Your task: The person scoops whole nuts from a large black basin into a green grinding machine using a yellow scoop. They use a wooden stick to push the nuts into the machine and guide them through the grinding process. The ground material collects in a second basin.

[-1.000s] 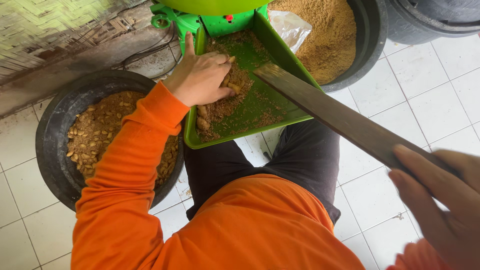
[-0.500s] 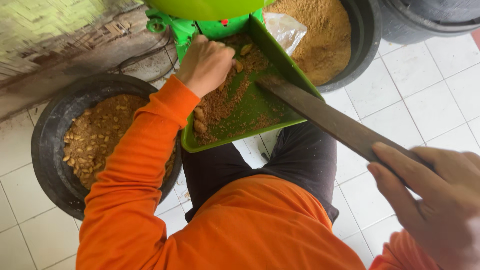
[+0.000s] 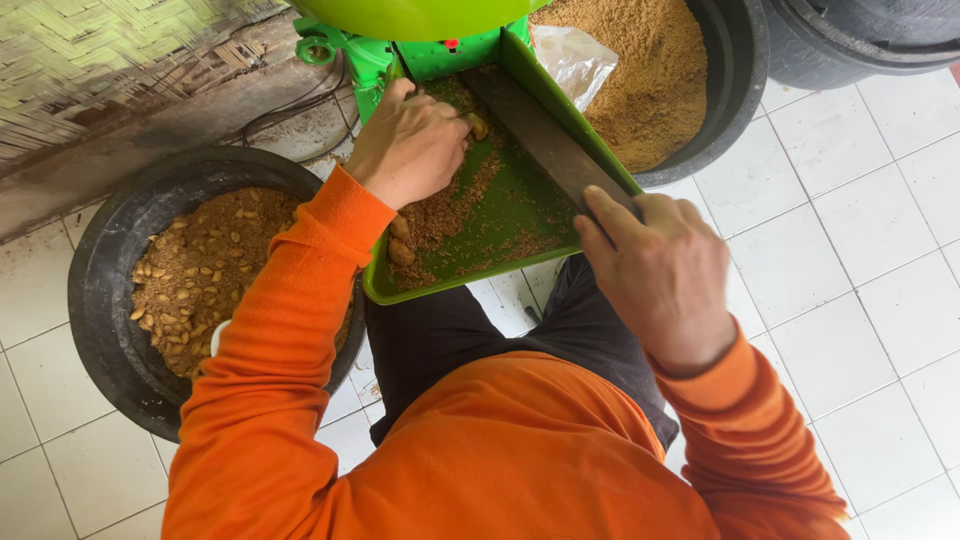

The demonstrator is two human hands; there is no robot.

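Note:
My left hand (image 3: 410, 145) rests in the green feed tray (image 3: 470, 283) of a green grinding machine (image 3: 420, 20), fingers closed on brown crumbly material (image 3: 450, 205) near the machine's mouth. My right hand (image 3: 655, 275) grips the lower end of a long flat wooden stick (image 3: 540, 135), which lies along the tray's right side and points toward the mouth. Both arms wear orange sleeves.
A black tub of brown nuts and crumbs (image 3: 195, 270) stands at the left. Behind the tray a black tub holds fine brown meal (image 3: 655, 70) with a clear plastic bag (image 3: 572, 60) at its edge. Another black tub (image 3: 860, 40) sits top right. White tiled floor, woven wall top left.
My right hand has slid forward along the stick to the tray's front right corner, pushing the stick into the tray. My left hand moved up toward the machine's mouth.

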